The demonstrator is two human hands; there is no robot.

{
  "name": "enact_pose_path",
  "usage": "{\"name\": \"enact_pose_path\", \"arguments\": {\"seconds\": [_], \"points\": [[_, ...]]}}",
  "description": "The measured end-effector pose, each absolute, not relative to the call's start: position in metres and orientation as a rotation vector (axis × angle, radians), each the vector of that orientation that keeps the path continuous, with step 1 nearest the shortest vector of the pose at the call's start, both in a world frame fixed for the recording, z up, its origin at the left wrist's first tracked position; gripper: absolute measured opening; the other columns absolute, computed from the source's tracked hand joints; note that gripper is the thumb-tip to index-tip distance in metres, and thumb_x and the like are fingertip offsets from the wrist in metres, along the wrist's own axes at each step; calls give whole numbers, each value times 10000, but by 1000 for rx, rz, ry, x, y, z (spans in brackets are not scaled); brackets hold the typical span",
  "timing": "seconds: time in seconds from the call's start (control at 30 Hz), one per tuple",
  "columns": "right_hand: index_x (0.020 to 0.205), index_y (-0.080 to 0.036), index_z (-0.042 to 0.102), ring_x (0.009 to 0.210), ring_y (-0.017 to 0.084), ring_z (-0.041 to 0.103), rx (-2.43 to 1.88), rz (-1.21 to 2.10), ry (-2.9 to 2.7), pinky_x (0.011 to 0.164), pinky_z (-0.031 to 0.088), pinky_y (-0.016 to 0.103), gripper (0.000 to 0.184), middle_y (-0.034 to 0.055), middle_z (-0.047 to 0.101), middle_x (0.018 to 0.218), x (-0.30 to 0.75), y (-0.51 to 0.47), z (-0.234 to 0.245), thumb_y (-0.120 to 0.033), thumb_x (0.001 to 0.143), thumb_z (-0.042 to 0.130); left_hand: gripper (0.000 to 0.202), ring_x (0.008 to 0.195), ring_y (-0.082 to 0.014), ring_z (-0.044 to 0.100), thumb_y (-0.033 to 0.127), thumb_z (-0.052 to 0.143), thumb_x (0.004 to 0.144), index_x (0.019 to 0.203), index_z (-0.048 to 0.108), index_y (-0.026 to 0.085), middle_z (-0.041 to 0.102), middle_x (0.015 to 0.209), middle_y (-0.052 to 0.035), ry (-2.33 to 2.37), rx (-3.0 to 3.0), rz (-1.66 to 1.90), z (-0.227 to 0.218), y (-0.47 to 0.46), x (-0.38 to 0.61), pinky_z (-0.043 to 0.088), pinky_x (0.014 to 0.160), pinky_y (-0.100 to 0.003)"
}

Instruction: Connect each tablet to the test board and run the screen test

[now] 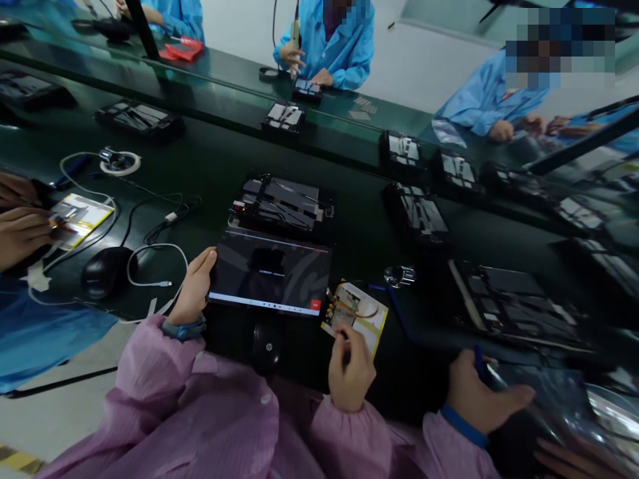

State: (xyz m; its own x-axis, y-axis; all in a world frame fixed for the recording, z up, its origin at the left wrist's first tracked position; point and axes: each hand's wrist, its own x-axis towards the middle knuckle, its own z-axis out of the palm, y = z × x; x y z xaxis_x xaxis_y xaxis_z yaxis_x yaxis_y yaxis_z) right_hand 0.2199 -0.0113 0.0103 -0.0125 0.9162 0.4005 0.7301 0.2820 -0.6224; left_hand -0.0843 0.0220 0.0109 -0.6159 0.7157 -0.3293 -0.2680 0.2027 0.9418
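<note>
A lit tablet screen (269, 273) is tilted up in front of me, with icons along its lower edge and a red square in one corner. My left hand (196, 283) grips its left edge, thumb on the front. Beside the screen's lower right corner lies a white battery-and-circuit-board piece (372, 311) with yellow edging and a thin ribbon cable. Over its near edge, my right hand (352, 372) has its fingertips pinched together; what is between them, if anything, is hidden. Just behind the screen sits an opened device stack (284, 199) with its inner parts showing.
A black mouse (266, 346) lies close in front of me; another mouse (104, 271) and cables are at left. Several opened devices (419, 213) stand across the bench. A co-worker's hand (482, 392) handles clear plastic at right; another co-worker's hands (22, 229) work at left.
</note>
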Motion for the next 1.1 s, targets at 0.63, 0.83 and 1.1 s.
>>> {"name": "enact_pose_path", "arguments": {"seconds": [0.63, 0.83, 1.1], "points": [[1154, -201, 564, 1138, 244, 495, -1156, 249, -2133, 957, 449, 458, 293, 112, 545, 1202, 163, -7, 34, -146, 875, 496, 335, 859, -191, 654, 465, 662, 744, 966, 672, 214, 694, 889, -24, 1477, 477, 1638, -1, 29, -88, 521, 734, -265], [1152, -203, 570, 1237, 266, 429, -1070, 280, -2233, 976, 435, 487, 304, 112, 519, 1266, 117, -5, 23, -161, 863, 484, 340, 835, -188, 647, 473, 634, 767, 973, 658, 204, 689, 909, -32, 1449, 518, 1616, 4, 29, -88, 511, 720, -267], [1185, -185, 565, 1309, 289, 359, -1117, 238, -2239, 1014, 400, 503, 332, 126, 451, 1346, 106, -13, 5, -199, 860, 497, 315, 822, -164, 639, 451, 640, 785, 985, 664, 209, 691, 917, -17, 1402, 475, 1650, -1, 31, -89, 487, 725, -246]]}}
